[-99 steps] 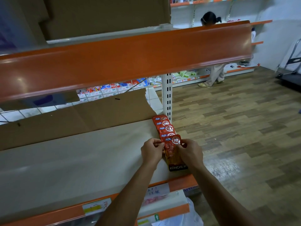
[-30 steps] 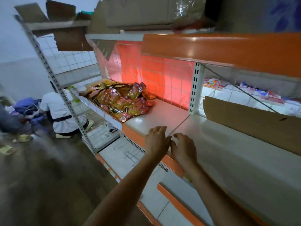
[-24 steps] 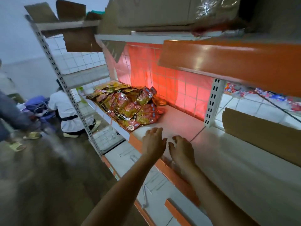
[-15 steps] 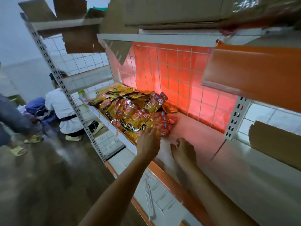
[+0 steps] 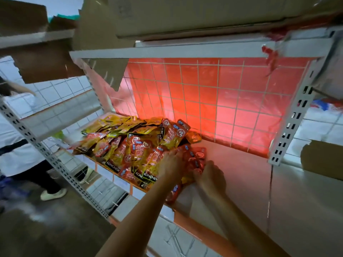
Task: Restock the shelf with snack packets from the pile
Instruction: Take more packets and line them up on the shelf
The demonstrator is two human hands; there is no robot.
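A pile of red and yellow snack packets [image 5: 130, 145] lies on the left half of the white shelf board [image 5: 241, 182], against a red-lit wire grid back. My left hand [image 5: 172, 164] rests palm-down on the pile's right edge, fingers over a stack of red packets [image 5: 196, 154]; whether it grips them is hidden. My right hand [image 5: 211, 177] is beside it, fingers curled around the near edge of the same red packets.
A cardboard box [image 5: 185, 15] sits on the shelf above, low over the pile. A white slotted upright [image 5: 289, 123] bounds the bay on the right, another upright [image 5: 46, 154] on the left. A person in white [image 5: 16, 145] stands in the aisle at the left.
I have turned from the row of red packets at the shelf's right end to the pile. Both hands moved forward from the shelf edge onto the pile's red packets.
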